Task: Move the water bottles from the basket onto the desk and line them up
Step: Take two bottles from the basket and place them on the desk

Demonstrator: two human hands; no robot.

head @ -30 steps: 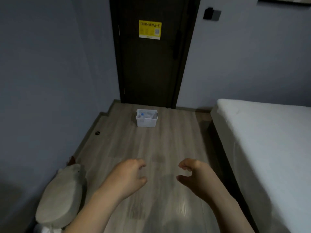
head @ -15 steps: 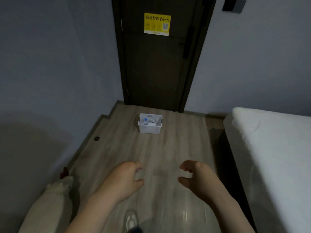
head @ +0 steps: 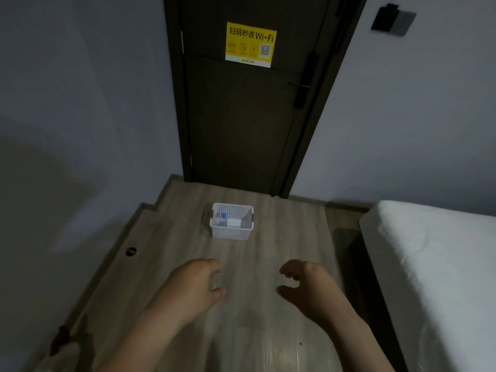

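A small white perforated basket (head: pixel 231 233) stands on the wooden floor in front of a dark door. Inside it I see a clear water bottle (head: pixel 222 220) with a blue cap at the left end; the rest of its contents are too blurred to tell. My left hand (head: pixel 192 287) and my right hand (head: pixel 308 287) are held out in front of me, well short of the basket, fingers loosely curled, both holding nothing. No desk is in view.
A white bed (head: pixel 434 264) fills the right side, with a dark gap along its base. Grey walls close in on the left. A dark door (head: pixel 241 116) with a yellow Wi-Fi sign (head: pixel 251 44) is straight ahead. A small dark hole (head: pixel 131 251) marks the floor at left.
The view has moved forward toward the door, so the basket appears nearer and larger. The pale plush toy at lower left has slid almost out of view. My hands keep the same pose.
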